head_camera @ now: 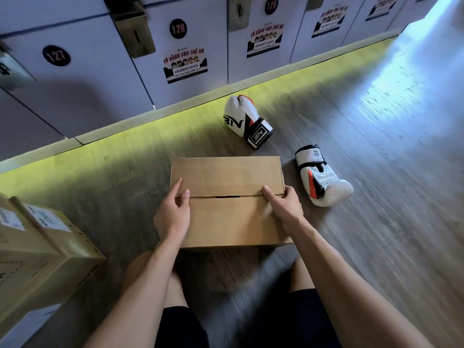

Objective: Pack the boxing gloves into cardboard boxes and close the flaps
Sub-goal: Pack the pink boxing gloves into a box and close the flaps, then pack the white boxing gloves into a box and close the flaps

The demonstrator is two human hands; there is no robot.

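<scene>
A brown cardboard box (227,177) stands on the floor in front of my knees, its two top flaps folded down with a thin dark gap between them. My left hand (173,213) grips the box's left side at the seam, fingers on the flaps. My right hand (285,207) presses on the right end of the seam. Two white boxing gloves with black and orange trim lie on the floor outside the box: one (244,120) beyond it near the lockers, the other (324,182) just to its right. What is inside the box is hidden.
A second cardboard box (37,252) with labels stands at the left. A row of numbered white lockers (100,71) runs along the far side above a yellow-lit plinth. The floor (376,146) is grey wood. My knees are below the box.
</scene>
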